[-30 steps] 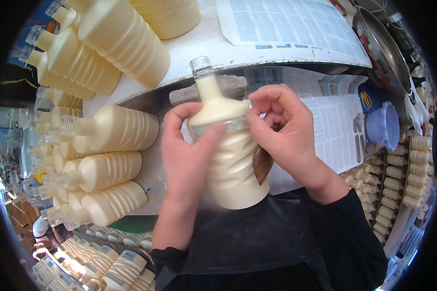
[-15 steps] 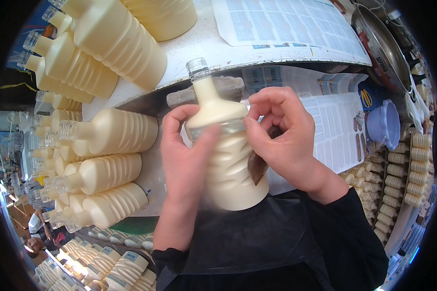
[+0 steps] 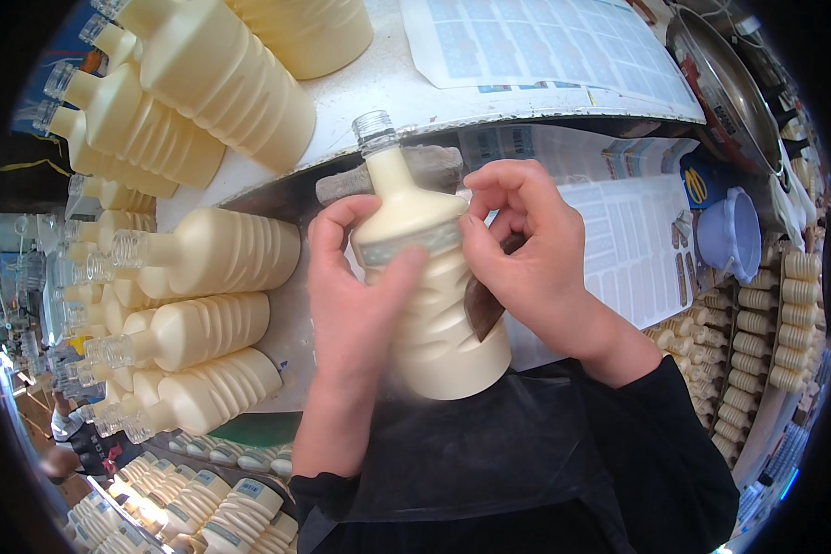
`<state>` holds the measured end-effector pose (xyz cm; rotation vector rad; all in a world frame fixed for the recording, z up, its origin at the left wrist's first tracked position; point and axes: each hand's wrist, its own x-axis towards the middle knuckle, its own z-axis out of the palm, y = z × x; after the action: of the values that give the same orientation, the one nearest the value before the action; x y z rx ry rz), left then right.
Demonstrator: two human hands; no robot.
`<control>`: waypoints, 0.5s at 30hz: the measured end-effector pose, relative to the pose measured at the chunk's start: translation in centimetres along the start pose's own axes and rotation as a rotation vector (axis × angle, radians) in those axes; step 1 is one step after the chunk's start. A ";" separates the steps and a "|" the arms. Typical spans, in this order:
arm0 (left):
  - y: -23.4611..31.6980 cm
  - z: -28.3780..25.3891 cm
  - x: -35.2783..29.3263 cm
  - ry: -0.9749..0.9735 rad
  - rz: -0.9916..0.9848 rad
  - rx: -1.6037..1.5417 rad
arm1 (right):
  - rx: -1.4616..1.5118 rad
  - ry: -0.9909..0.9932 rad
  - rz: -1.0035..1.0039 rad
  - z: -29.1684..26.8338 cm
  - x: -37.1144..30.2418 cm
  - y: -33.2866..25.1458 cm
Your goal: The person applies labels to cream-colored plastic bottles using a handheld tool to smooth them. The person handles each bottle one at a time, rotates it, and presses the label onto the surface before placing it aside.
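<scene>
A cream plastic bottle with ribbed sides and a clear threaded neck leans in front of me, its neck pointing away. My left hand grips the bottle's left side, its thumb blurred over the label strip across the upper body. At the strip's right end, my right hand pinches with thumb and forefinger against the bottle's edge. Tucked in the curled fingers of that hand is a flat brown piece, like a scraper. Behind the bottle's neck lies a grey wrapped roll.
Several similar bottles lie stacked to my left. Label sheets spread at the right, with another sheet on the raised white shelf. A lilac bucket stands far right. Another person is at the lower left.
My right hand has shifted slightly left and up along the bottle's edge. My left thumb has moved a little right over the strip, which now looks flatter.
</scene>
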<state>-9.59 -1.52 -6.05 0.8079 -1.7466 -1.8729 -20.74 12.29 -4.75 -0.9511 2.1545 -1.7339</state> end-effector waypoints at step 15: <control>-1.2 -0.2 -0.6 -0.039 0.028 -0.052 | -0.052 -0.097 0.157 0.0 1.3 0.3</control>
<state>-8.95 -1.17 -7.18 0.7285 -1.7158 -1.9190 -21.85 11.54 -4.74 -0.8347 2.1589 -1.5347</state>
